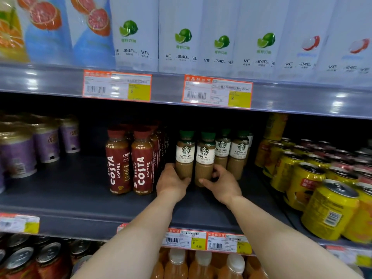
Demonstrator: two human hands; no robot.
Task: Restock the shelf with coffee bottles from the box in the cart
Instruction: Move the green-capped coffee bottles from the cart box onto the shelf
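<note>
Both bare forearms reach forward onto the dark middle shelf (80,190). Left hand (171,183) grips the base of the left latte bottle (184,156), fingers curled round it; right hand (222,183) likewise clasps the right latte bottle (205,159). Both bottles stand upright, touching, in front of more green-capped bottles (239,153). Costa coffee bottles (130,160) stand just left; yellow cans (314,188) crowd the right.

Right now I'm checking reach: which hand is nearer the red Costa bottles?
Left. The left hand is just right of the Costa bottles; the right hand is farther right.
</note>
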